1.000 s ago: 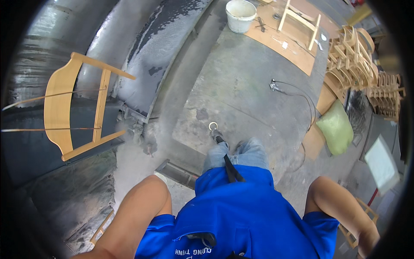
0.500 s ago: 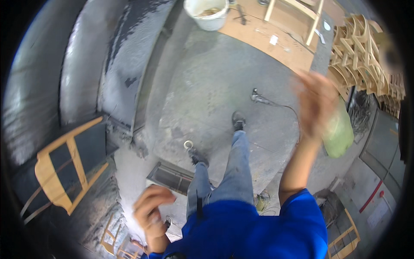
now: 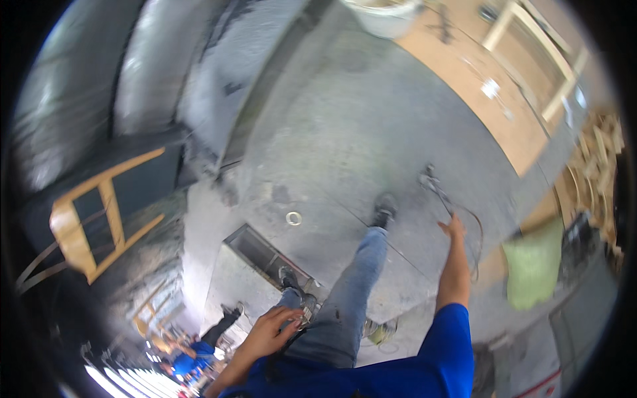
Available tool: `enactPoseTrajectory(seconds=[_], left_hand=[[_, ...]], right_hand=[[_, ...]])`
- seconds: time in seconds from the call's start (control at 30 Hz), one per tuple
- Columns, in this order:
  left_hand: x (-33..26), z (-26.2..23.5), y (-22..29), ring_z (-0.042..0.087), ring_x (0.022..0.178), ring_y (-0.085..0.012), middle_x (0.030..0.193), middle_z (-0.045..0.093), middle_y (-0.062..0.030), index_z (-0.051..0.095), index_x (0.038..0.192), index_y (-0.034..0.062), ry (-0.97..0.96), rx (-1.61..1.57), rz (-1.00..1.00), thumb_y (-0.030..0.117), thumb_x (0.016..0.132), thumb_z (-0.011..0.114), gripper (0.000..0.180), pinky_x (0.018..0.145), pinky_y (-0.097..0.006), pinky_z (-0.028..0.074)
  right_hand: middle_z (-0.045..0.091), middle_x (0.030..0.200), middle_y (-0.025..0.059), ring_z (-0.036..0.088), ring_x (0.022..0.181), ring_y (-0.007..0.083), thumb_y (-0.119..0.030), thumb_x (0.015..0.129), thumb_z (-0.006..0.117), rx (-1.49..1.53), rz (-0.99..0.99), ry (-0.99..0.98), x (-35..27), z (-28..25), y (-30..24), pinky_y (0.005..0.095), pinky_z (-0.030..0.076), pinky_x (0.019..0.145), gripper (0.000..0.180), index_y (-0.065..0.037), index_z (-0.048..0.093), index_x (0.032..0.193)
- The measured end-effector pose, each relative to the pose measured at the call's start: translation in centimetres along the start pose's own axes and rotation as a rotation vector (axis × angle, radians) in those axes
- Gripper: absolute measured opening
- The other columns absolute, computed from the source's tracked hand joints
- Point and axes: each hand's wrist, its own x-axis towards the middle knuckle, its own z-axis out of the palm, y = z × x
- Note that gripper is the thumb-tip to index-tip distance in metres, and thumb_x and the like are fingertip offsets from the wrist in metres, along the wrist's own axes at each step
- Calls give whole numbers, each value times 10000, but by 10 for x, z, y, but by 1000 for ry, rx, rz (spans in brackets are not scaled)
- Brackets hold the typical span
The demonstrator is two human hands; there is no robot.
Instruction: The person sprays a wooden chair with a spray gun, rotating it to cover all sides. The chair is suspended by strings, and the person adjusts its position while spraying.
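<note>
My right hand (image 3: 452,227) reaches down beside a small dark tool (image 3: 430,179) with a hose (image 3: 476,239), which appears to lie on the grey floor. Thumb and fingers are apart, close to the tool's hose end; I cannot tell whether they touch it. The tool's exact kind is too blurred to make out. My left hand (image 3: 271,333) hangs before my left thigh with its fingers stretched out, holding nothing.
A ring of tape (image 3: 293,218) lies on the floor. Wooden frames (image 3: 86,245) stand at left. At upper right are a brown board (image 3: 458,86), a white bucket (image 3: 388,20) and stacked wooden parts (image 3: 594,159). A green sack (image 3: 533,265) sits right; another person (image 3: 189,358) is at lower left.
My right hand has dropped from higher up toward the tool on the floor. My left hand has moved right, in front of my thigh. The view has shifted as I step.
</note>
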Motion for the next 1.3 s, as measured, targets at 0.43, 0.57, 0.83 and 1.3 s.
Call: enactPoseTrajectory(seconds=[0.43, 0.57, 0.83, 1.3], left_hand=[[-69, 42, -195, 692, 1082, -236, 1214, 706, -105, 604, 1336, 51, 102, -637, -12, 313, 1042, 611, 394, 920, -385, 540], [-77, 46, -285, 571, 1290, -274, 1424, 564, -155, 329, 1554, 27, 132, -1163, -254, 333, 1016, 663, 703, 1019, -453, 508], [-161, -73, -374, 519, 1350, -318, 1421, 562, -186, 376, 1500, 25, 799, -1755, 533, 362, 1079, 515, 556, 1090, -486, 469], [-401, -288, -369, 606, 947, -161, 1204, 615, -104, 531, 1327, 45, 1839, -1844, 1080, 210, 1105, 468, 284, 863, -362, 536]], right_hand=[[622, 661, 240, 605, 549, 320, -166, 960, 665, 275, -874, 215, -453, 14, -132, 418, 466, 567, 223, 48, 723, 940], [584, 605, 177, 528, 510, 172, -146, 960, 683, 246, -989, 54, -668, -4, -190, 364, 426, 533, 209, 38, 737, 1043], [593, 604, 26, 464, 532, 51, -107, 985, 678, 221, -1260, -255, -933, 47, -296, 253, 382, 496, 208, 15, 753, 1136], [710, 1078, 181, 690, 857, 237, -433, 1089, 472, 426, -1326, -47, -835, 120, -350, 356, 540, 811, 543, 66, 626, 1239]])
